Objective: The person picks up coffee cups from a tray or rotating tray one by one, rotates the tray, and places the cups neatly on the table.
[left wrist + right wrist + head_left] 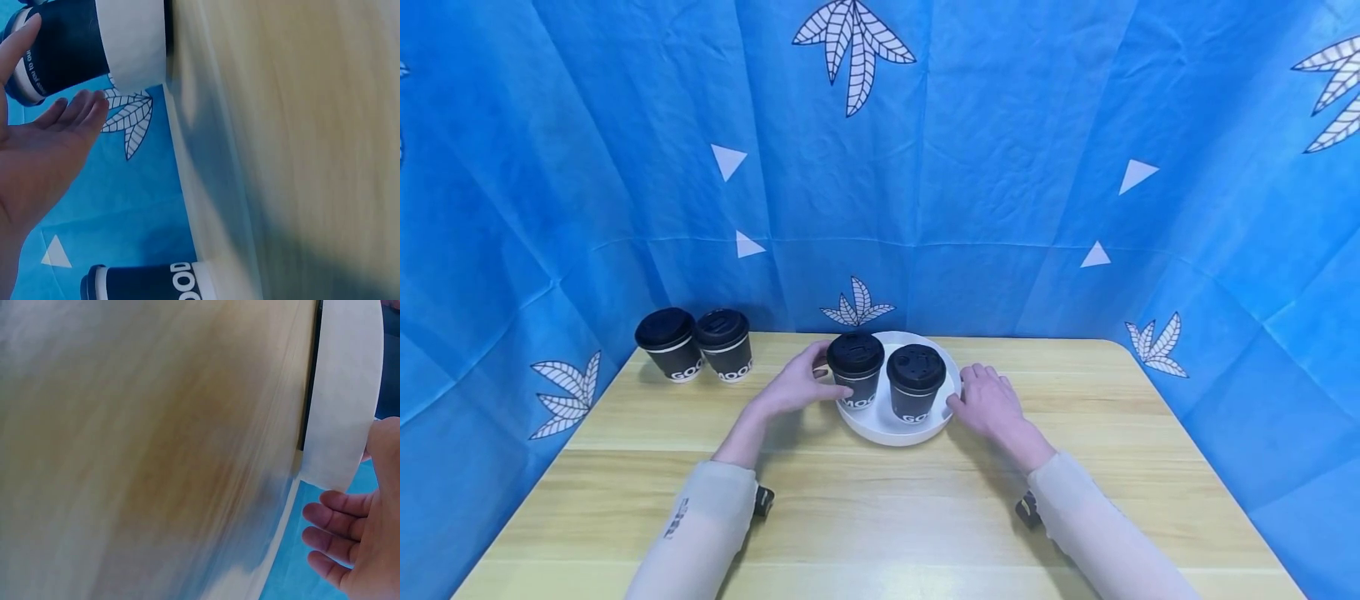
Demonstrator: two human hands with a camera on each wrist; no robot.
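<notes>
On a round white tray [891, 435] stand two upright dark paper cups with black lids, a left cup [855, 387] and a right cup [914, 400]. My left hand [797, 385] is spread around the side of the left cup. Its thumb lies at the cup's front, and in the left wrist view the other fingers [84, 112] are loosely bent beside the lid end of the cup [69, 47]. At the tray's right edge, my right hand [992, 404] holds the rim between thumb and fingers; the right wrist view shows the fingers [340, 503] against the tray's outer wall [344, 394].
Two more lidded cups, one at far left [670, 346] and another beside it [725, 346], stand close together at the back left of the wooden table [865, 517]. A blue cloth [1000, 167] with leaf prints hangs behind and at both sides.
</notes>
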